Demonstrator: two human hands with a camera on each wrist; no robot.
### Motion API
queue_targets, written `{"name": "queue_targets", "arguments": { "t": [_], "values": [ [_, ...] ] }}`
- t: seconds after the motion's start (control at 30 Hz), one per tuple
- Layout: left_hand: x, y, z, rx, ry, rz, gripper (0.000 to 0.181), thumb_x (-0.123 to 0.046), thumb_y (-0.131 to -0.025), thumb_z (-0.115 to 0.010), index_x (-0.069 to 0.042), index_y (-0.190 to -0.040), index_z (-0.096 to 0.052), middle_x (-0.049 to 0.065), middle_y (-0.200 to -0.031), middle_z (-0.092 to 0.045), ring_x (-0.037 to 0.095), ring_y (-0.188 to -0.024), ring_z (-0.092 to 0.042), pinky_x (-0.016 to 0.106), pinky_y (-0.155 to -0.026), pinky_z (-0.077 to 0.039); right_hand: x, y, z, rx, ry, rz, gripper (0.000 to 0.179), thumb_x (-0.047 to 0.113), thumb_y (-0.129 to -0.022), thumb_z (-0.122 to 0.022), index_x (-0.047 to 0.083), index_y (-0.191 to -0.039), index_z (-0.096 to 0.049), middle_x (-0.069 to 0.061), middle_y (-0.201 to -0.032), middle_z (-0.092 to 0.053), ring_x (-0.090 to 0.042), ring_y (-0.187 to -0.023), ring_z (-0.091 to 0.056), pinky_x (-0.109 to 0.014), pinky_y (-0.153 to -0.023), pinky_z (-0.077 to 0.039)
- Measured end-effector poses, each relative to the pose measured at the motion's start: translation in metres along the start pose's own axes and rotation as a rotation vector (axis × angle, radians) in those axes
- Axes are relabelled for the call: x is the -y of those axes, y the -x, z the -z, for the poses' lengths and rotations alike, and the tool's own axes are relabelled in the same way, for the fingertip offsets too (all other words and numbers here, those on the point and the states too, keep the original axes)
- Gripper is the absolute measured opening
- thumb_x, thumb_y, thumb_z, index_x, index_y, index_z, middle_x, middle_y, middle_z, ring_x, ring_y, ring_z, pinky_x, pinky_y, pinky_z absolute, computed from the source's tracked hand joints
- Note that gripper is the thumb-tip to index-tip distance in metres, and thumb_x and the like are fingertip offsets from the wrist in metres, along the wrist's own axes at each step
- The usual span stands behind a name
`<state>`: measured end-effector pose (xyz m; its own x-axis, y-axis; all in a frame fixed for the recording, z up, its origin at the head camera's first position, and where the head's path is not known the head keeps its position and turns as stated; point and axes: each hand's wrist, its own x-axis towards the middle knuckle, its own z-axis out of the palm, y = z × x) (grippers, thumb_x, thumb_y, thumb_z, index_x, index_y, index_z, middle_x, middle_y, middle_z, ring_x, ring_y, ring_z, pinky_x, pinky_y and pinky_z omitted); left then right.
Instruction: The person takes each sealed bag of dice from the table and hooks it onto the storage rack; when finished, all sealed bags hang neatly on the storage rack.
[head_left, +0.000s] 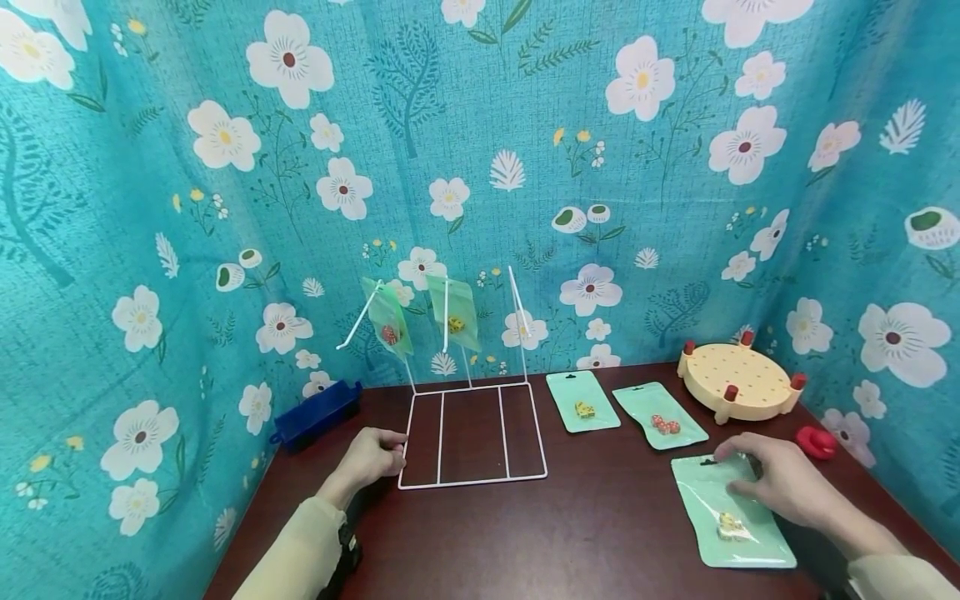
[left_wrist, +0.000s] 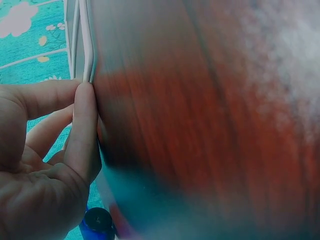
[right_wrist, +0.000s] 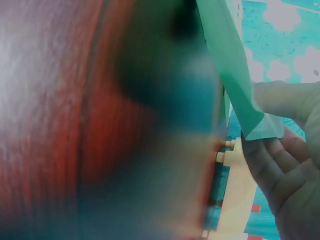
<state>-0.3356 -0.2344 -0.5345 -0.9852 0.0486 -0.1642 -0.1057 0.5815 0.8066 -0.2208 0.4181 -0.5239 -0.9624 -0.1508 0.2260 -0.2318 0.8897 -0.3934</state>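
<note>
My left hand is at the left side of a white wire rack. Thumb and finger pinch its base wire, as the left wrist view shows. Two green pouches, one with a red-patterned piece and one with a yellow piece, hang on two of the rack's arms; the right arm carries none. Over at the right, my right hand pinches the upper part of a green hang-hole pouch holding small yellow pieces. In the right wrist view that pouch appears edge-on between the fingers.
Two more green pouches lie flat right of the rack, one with a yellow piece, one with red pieces. Behind them stands a cream round stand with red-tipped pegs. A red object and a blue tray flank the table.
</note>
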Motion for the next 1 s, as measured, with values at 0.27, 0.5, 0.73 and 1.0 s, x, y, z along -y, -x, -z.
{"name": "queue_targets", "arguments": {
  "t": [0.27, 0.5, 0.73, 1.0],
  "values": [
    [0.000, 0.002, 0.000, -0.003, -0.002, -0.008, 0.043, 0.002, -0.091, -0.076, -0.001, -0.134, -0.080, 0.012, -0.098, -0.073, 0.018, -0.083, -0.072, 0.033, -0.075, -0.066, 0.019, 0.004, 0.003, -0.138, -0.015, 0.071, 0.045, 0.008, -0.071, -0.103, 0.018, -0.111, -0.086, 0.011, -0.094, -0.076, 0.005, -0.078, -0.046, -0.021, -0.065, -0.042],
    [0.000, 0.003, 0.001, -0.012, 0.015, -0.013, 0.042, 0.003, -0.091, -0.077, 0.001, -0.133, -0.080, 0.012, -0.097, -0.073, 0.017, -0.081, -0.070, 0.035, -0.076, -0.067, 0.038, 0.002, 0.010, -0.213, 0.007, 0.186, 0.048, 0.006, -0.068, -0.104, 0.023, -0.111, -0.087, 0.009, -0.100, -0.083, 0.007, -0.082, -0.057, -0.017, -0.069, -0.048],
    [-0.001, 0.004, 0.001, -0.012, -0.007, -0.021, 0.043, 0.002, -0.091, -0.078, 0.001, -0.134, -0.079, 0.013, -0.100, -0.075, 0.018, -0.082, -0.072, 0.036, -0.078, -0.068, 0.057, 0.001, 0.020, -0.143, -0.059, 0.199, 0.057, 0.006, -0.071, -0.103, 0.024, -0.123, -0.085, 0.008, -0.106, -0.081, 0.007, -0.082, -0.055, -0.019, -0.067, -0.051],
    [0.000, 0.000, 0.001, -0.012, -0.019, -0.009, 0.042, 0.000, -0.092, -0.078, -0.002, -0.134, -0.080, 0.010, -0.100, -0.077, 0.018, -0.082, -0.071, 0.033, -0.077, -0.066, 0.084, 0.001, 0.030, -0.161, -0.143, 0.275, 0.062, 0.002, -0.071, -0.102, 0.020, -0.127, -0.084, 0.013, -0.100, -0.077, 0.006, -0.075, -0.054, -0.019, -0.062, -0.051]
  ]
}}
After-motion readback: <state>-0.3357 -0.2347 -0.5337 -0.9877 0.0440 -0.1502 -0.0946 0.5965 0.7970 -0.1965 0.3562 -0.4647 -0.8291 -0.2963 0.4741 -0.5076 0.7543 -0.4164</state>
